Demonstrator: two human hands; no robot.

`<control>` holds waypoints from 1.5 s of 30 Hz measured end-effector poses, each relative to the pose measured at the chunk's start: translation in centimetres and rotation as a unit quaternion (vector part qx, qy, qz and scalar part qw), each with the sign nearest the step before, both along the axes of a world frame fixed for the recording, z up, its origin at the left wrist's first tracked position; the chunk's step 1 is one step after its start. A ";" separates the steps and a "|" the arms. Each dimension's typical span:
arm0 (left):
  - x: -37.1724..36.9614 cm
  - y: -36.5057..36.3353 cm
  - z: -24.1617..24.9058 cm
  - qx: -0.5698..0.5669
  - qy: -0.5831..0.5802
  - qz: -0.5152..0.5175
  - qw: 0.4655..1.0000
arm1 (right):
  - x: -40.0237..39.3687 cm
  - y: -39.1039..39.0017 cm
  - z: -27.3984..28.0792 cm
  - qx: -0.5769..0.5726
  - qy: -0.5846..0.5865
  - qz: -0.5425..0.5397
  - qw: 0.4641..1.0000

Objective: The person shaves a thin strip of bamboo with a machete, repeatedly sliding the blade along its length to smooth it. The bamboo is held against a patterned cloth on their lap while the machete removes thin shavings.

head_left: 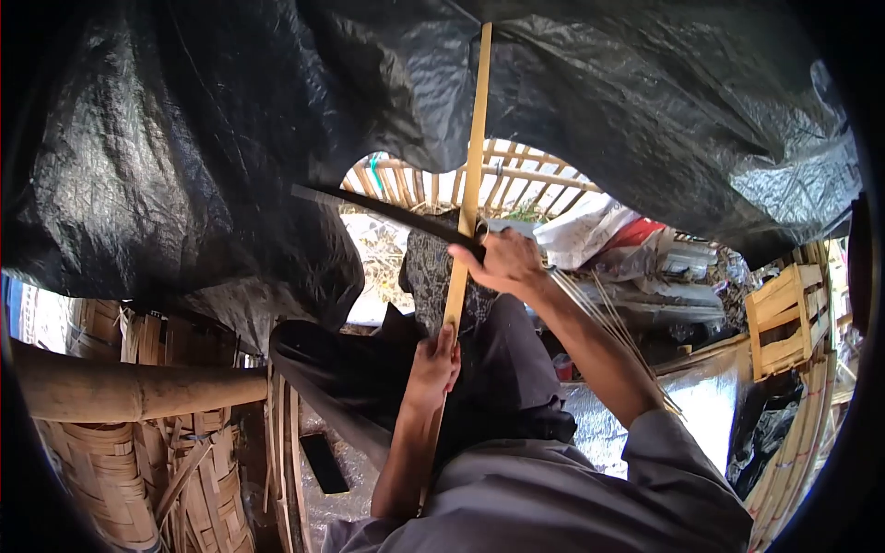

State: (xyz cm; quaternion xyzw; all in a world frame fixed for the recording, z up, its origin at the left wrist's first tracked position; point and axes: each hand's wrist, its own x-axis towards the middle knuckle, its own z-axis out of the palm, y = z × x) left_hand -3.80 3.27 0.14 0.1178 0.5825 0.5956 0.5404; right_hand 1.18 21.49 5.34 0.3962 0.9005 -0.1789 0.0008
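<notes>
A long flat bamboo strip (477,129) runs upright through the middle of the head view, from the black sheeting down to my lap. My left hand (431,370) is closed round its lower part. My right hand (505,263) grips a long dark-bladed knife (392,212), whose blade points left and lies across the strip. The thumb of my right hand stretches over the strip near the knife's handle; the handle itself is mostly hidden by the fingers. Beneath the strip, a dark patterned cloth (429,267) shows between my knees.
Black plastic sheeting (184,138) hangs in front and overhead. At left are a thick bamboo pole (147,387) and woven bamboo baskets (97,470). A phone (324,464) lies low on the left. Thin bamboo sticks (613,323) and a wooden crate (784,318) are at right.
</notes>
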 end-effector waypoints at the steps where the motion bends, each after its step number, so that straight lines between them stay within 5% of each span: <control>1: 0.1 -0.4 0.0 -0.003 -0.016 0.002 1.000 | 0.1 0.3 0.4 0.051 0.004 0.036 0.998; 5: 0.6 -3.5 0.9 -0.002 -0.065 0.011 0.998 | 0.2 0.1 0.1 0.086 0.028 0.035 0.995; 7: 0.8 -4.9 1.4 -0.003 -0.101 0.013 0.995 | -0.1 -0.3 0.9 0.004 -0.022 0.057 0.998; 8: 0.8 -5.1 1.6 0.006 -0.099 0.017 0.995 | 0.1 -1.0 0.0 0.095 0.030 0.058 0.993; 18: 0.2 -4.7 2.0 0.025 -0.171 -0.013 0.985 | 1.7 -1.5 0.1 0.116 0.075 0.160 0.977; 24: 0.6 -4.3 1.2 0.019 -0.153 0.005 0.988 | 1.4 -1.4 0.9 0.063 -0.026 0.217 0.974; 26: 1.3 -4.9 1.0 -0.008 -0.028 0.010 1.000 | 0.9 -0.3 0.9 0.042 -0.066 0.159 0.984; 30: 3.1 -8.6 3.7 -0.048 -0.089 0.022 0.995 | -1.0 8.3 -0.4 -0.030 0.003 -0.074 0.997; 32: 3.0 -9.5 3.4 -0.050 -0.030 -0.009 0.998 | -0.2 10.3 -0.6 -0.150 0.009 -0.075 0.986; 34: 2.3 -9.0 2.6 -0.037 -0.086 0.001 0.996 | 0.5 7.4 -0.7 -0.121 0.014 -0.113 0.986; 36: 2.4 -8.3 1.8 -0.033 -0.153 0.010 0.988 | 2.2 6.6 -4.1 -0.035 0.043 -0.026 0.998; 40: 1.8 -7.6 1.0 -0.027 -0.076 -0.014 0.997 | 4.0 2.0 1.2 -0.094 -0.046 0.023 0.994; 45: 1.1 -4.5 0.7 -0.006 -0.058 -0.010 0.998 | 4.8 -0.4 1.4 -0.020 -0.054 0.105 0.993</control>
